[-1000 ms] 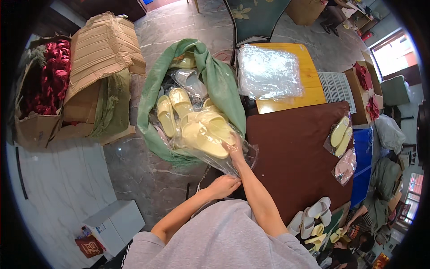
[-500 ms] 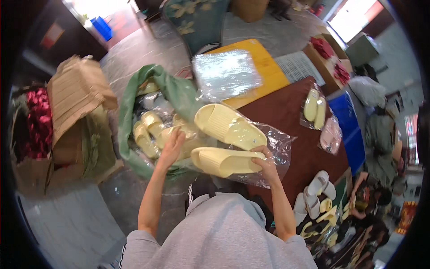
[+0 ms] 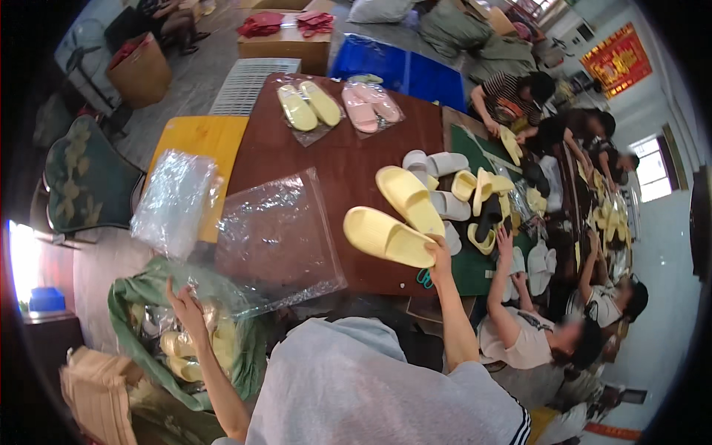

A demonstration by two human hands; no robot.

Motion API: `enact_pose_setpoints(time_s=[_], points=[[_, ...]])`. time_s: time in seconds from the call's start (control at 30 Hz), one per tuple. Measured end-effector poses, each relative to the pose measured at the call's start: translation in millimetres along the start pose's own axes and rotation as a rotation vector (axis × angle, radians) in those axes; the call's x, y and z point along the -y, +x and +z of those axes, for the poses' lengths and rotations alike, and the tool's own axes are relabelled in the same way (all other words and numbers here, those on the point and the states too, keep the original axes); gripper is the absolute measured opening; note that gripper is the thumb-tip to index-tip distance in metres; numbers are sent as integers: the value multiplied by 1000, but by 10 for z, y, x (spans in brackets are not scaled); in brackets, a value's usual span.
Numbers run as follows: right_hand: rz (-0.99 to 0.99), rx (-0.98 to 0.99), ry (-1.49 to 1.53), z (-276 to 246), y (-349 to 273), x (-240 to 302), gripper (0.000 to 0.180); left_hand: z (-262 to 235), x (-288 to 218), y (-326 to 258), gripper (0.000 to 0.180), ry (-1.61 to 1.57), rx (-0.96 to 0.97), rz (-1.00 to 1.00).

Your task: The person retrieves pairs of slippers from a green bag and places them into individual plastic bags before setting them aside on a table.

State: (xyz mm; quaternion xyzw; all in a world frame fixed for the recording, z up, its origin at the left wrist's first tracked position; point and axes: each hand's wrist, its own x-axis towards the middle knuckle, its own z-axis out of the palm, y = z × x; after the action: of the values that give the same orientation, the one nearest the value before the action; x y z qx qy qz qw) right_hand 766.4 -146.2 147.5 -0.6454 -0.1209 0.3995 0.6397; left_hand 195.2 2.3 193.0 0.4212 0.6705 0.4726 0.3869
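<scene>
My right hand [image 3: 439,259] is closed on the heel ends of a pair of pale yellow slippers [image 3: 393,236], holding them above the brown table. One slipper lies partly over the other, their toes pointing left. Beside the table, my left hand [image 3: 187,305] is over a green sack [image 3: 122,300], its index finger stretched out. A large clear plastic bag [image 3: 278,241] lies flat across the table's near left side, and its edge hangs toward that hand. Whether the fingers touch the film is hard to see. Inside the sack are yellow slippers [image 3: 183,367] in clear wrapping.
Wrapped yellow slippers [image 3: 310,105] and wrapped pink slippers [image 3: 371,105] lie at the table's far side. A stack of clear bags [image 3: 176,200] rests on a yellow board [image 3: 196,141]. Loose slippers [image 3: 449,204] crowd the right side, where a co-worker [image 3: 526,326] reaches in.
My view has turned right toward the table. The slippers have come away from the clear bag, which now lies spread on the table. My left hand stays over the sack.
</scene>
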Motion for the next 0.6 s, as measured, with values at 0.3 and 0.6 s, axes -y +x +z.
enact_pose_setpoints(time_s=[0.3,0.6], points=[[-253,-606,290,-1417,1281,304,38,617,-55,-362,48,100,305,115],[68,-405,158,-1781,1932,-253,71,985,-423,-532,51,205,139,166]])
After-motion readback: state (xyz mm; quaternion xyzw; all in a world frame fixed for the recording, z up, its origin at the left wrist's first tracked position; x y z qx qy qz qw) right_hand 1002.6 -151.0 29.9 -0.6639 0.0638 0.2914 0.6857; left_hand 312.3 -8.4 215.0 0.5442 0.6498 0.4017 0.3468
